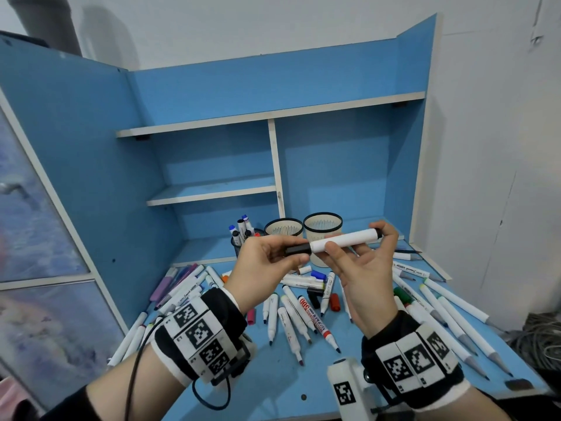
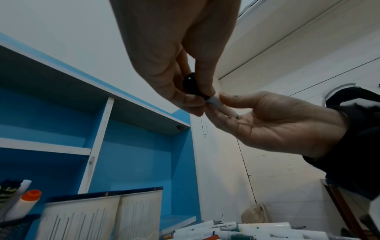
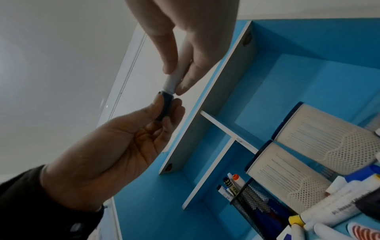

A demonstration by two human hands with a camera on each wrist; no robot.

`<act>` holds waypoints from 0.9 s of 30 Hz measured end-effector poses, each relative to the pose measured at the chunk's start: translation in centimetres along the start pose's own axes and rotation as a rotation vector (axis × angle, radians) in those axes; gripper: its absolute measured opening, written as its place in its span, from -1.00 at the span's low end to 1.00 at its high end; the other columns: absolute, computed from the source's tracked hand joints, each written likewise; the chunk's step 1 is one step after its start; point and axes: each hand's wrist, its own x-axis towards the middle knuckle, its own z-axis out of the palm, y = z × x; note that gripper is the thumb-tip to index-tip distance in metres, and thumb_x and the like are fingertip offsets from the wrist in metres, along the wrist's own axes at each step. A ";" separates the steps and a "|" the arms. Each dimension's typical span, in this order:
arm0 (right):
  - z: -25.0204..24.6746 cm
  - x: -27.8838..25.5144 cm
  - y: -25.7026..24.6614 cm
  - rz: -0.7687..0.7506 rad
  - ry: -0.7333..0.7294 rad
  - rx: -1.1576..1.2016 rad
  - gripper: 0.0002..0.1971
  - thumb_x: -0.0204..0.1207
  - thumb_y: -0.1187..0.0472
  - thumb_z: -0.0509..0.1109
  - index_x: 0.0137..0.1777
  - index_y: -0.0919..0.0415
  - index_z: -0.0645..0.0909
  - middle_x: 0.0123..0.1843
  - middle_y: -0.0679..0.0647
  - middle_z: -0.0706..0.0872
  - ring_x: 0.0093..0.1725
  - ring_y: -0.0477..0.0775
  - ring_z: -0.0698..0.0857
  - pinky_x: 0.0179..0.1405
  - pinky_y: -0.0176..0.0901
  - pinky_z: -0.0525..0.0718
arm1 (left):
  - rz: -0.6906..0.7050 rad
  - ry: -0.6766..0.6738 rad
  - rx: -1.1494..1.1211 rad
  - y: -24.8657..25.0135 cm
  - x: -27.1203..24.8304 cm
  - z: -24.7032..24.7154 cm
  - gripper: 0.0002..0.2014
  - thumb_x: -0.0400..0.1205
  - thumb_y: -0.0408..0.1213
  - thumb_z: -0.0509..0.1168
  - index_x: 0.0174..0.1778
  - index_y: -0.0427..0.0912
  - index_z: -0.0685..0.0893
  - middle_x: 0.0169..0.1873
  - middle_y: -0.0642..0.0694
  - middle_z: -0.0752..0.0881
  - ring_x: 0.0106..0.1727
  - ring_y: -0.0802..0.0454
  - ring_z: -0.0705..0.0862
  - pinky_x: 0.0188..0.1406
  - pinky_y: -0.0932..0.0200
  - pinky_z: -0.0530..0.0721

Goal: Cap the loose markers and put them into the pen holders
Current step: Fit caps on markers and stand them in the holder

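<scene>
I hold a white marker [image 1: 346, 239] level above the desk, in front of the pen holders. My right hand [image 1: 355, 242] grips its barrel between thumb and fingers. My left hand [image 1: 292, 254] pinches the black cap [image 1: 298, 249], which sits on the marker's left end, flush against the barrel. In the right wrist view the cap [image 3: 164, 107] meets the barrel [image 3: 171, 81] end to end. Two cream pen holders [image 1: 283, 227] [image 1: 322, 225] stand behind the hands. A black mesh holder [image 1: 240, 242] to their left has several markers in it.
Many loose markers [image 1: 299, 311] lie scattered over the blue desk [image 1: 273, 375], several uncapped. Loose caps lie among them: a red one [image 1: 334, 302] and a blue one [image 1: 318, 275]. Blue shelves [image 1: 212, 189] rise behind; a wall closes the right side.
</scene>
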 end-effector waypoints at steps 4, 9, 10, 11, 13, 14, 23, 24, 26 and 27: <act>0.1 0.2 0.5 -0.043 0.015 -0.032 -0.41 0.43 0.65 0.31 0.13 -0.07 0.29 -0.06 0.25 0.65 -0.11 0.07 0.79 -0.12 -0.07 0.76 | -0.008 -0.016 0.057 0.1 0.3 0.2 -0.75 0.51 -0.52 0.41 -0.06 -0.06 0.76 -0.31 0.02 0.81 -0.28 0.13 0.77 -0.26 0.39 0.65; 0.1 -0.6 1.7 -0.113 0.062 -0.082 -0.38 0.39 0.69 0.34 0.09 -0.06 0.26 -0.12 0.22 0.69 -0.12 0.07 0.77 -0.08 -0.17 0.73 | -0.064 -0.103 0.022 0.1 0.4 -0.4 -0.81 0.55 -0.56 0.34 0.04 -0.32 0.74 -0.37 -0.12 0.78 -0.38 0.11 0.73 -0.35 0.35 0.64; 0.1 -0.8 1.9 -0.136 0.061 -0.117 -0.37 0.37 0.69 0.35 0.08 -0.05 0.25 -0.13 0.23 0.69 -0.13 0.05 0.76 -0.05 -0.20 0.72 | -0.077 -0.123 0.003 0.1 0.3 -0.7 -0.82 0.55 -0.57 0.33 0.03 -0.33 0.74 -0.39 -0.12 0.78 -0.39 0.09 0.73 -0.37 0.34 0.64; 0.1 -1.0 2.0 -0.153 0.058 -0.146 -0.37 0.36 0.70 0.36 0.06 -0.04 0.25 -0.14 0.23 0.68 -0.14 0.04 0.75 -0.03 -0.22 0.71 | -0.089 -0.142 -0.012 0.2 0.2 -0.9 -0.82 0.55 -0.57 0.32 0.00 -0.32 0.74 -0.41 -0.11 0.78 -0.40 0.08 0.74 -0.39 0.34 0.64; 0.2 -0.9 2.0 -0.161 0.040 -0.160 -0.38 0.35 0.69 0.37 0.06 -0.03 0.25 -0.13 0.24 0.66 -0.14 0.02 0.75 -0.03 -0.23 0.71 | -0.108 -0.163 -0.011 0.4 0.1 -1.3 -0.83 0.57 -0.56 0.31 -0.04 -0.27 0.74 -0.45 -0.10 0.78 -0.43 0.07 0.73 -0.42 0.33 0.64; 0.2 -0.7 1.9 -0.157 0.023 -0.161 -0.39 0.35 0.68 0.38 0.07 -0.02 0.25 -0.13 0.26 0.65 -0.15 0.01 0.76 -0.06 -0.25 0.71 | -0.117 -0.162 0.005 0.5 0.1 -1.5 -0.84 0.57 -0.54 0.31 -0.04 -0.25 0.73 -0.45 -0.09 0.78 -0.43 0.07 0.74 -0.41 0.33 0.65; 0.8 1.6 0.3 -0.147 -0.174 -0.353 -0.77 0.60 0.43 0.26 0.11 0.12 0.58 0.08 0.43 0.64 0.02 0.11 0.75 0.03 -0.09 0.75 | 0.157 -0.029 0.544 2.5 1.6 -2.4 -0.71 0.43 -0.23 0.53 0.06 0.05 0.77 -0.17 0.29 0.71 -0.12 0.44 0.62 -0.09 0.60 0.48; 0.9 1.5 0.3 -0.158 -0.174 -0.380 -0.79 0.57 0.43 0.30 0.10 0.14 0.61 0.06 0.38 0.66 0.00 0.08 0.76 0.04 -0.09 0.75 | 0.198 -0.040 0.562 2.6 1.7 -2.4 -0.69 0.41 -0.23 0.55 0.06 0.06 0.77 -0.14 0.25 0.72 -0.10 0.39 0.63 -0.07 0.58 0.47; 1.1 1.4 0.2 -0.176 -0.178 -0.419 -0.80 0.49 0.43 0.40 0.08 0.23 0.67 0.01 0.35 0.67 -0.01 0.12 0.76 0.03 -0.11 0.75 | 0.250 -0.065 0.576 2.7 1.8 -2.1 -0.69 0.40 -0.22 0.56 0.06 0.05 0.77 -0.13 0.20 0.72 -0.10 0.31 0.63 -0.07 0.54 0.48; 1.2 1.3 0.3 -0.185 -0.175 -0.430 -0.80 0.46 0.43 0.44 0.06 0.27 0.68 0.00 0.35 0.68 -0.02 0.13 0.75 0.01 -0.15 0.75 | 0.265 -0.067 0.571 2.5 2.0 -1.9 -0.70 0.40 -0.23 0.56 0.05 0.03 0.78 -0.15 0.20 0.71 -0.13 0.31 0.63 -0.08 0.53 0.49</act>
